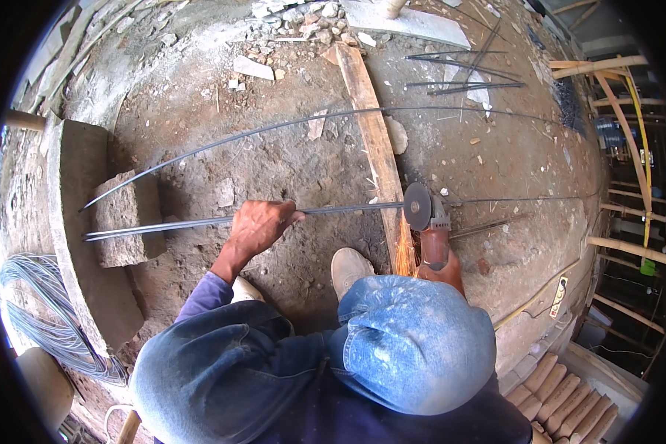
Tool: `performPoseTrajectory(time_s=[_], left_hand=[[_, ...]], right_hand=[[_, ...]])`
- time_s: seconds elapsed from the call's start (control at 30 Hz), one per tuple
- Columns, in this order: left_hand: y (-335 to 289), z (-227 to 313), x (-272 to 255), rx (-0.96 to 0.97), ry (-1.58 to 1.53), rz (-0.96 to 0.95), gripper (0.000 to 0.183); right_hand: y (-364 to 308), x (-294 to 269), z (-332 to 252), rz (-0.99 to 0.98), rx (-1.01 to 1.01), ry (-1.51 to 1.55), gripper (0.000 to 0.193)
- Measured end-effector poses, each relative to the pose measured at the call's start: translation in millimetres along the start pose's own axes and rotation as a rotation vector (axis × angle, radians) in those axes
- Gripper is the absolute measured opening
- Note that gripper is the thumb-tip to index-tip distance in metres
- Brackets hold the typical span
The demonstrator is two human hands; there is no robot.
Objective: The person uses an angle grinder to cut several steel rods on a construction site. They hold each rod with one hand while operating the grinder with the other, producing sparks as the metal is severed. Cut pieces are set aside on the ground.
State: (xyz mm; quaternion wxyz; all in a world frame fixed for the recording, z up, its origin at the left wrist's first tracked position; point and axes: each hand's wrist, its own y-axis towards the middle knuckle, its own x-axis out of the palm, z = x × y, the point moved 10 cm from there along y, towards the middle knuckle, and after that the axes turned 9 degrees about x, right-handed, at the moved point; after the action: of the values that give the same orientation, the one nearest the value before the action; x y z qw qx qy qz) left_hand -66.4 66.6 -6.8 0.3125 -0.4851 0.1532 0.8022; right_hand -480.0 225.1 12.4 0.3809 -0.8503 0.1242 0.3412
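Observation:
My left hand (260, 226) is closed around a few thin steel rods (348, 209) that lie sideways across the ground in front of me. Their left ends rest on a rough concrete block (118, 251). In my right hand (448, 274), partly hidden by my knee, is an angle grinder (435, 249). Its dark cutting disc (417, 207) is at the rods, just past the right edge of a wooden plank (381, 152) that passes under them. Orange sparks (404, 251) spray from the disc toward my knee.
Another long rod (259, 130) arcs across the plank farther off. Cut bars (466, 83) lie at the far right. A wire coil (44, 311) sits beside a concrete beam (78, 222) on the left. A power strip (559, 297) and stacked brown pieces (570, 403) are at the right.

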Motion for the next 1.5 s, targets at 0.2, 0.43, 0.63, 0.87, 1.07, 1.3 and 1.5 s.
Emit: performPoseTrajectory(time_s=[0.2, 0.43, 0.63, 0.87, 1.07, 1.3, 1.5], left_hand=[[1, 0, -2, -0.011, -0.025, -0.039, 0.046], [1, -1, 0, -0.016, -0.003, -0.047, 0.046], [0, -3, 4, -0.026, -0.01, -0.061, 0.046], [1, -3, 4, -0.023, 0.013, -0.066, 0.046], [1, -2, 3, -0.002, -0.003, -0.056, 0.048], [0, -2, 2, -0.001, -0.002, -0.035, 0.046], [1, -2, 4, -0.024, -0.017, -0.073, 0.048]], right_hand=[[-6, -1, -19, -0.022, 0.012, 0.027, 0.056], [2, 5, -4, -0.044, -0.096, 0.089, 0.056], [-3, 1, -6, -0.058, 0.097, 0.024, 0.061], [-1, 6, -17, -0.057, -0.039, 0.045, 0.058], [-6, 6, -13, -0.084, 0.015, 0.095, 0.053], [1, 10, 8, -0.095, 0.122, 0.107, 0.058], [16, 5, 13, -0.027, -0.073, 0.027, 0.058]])
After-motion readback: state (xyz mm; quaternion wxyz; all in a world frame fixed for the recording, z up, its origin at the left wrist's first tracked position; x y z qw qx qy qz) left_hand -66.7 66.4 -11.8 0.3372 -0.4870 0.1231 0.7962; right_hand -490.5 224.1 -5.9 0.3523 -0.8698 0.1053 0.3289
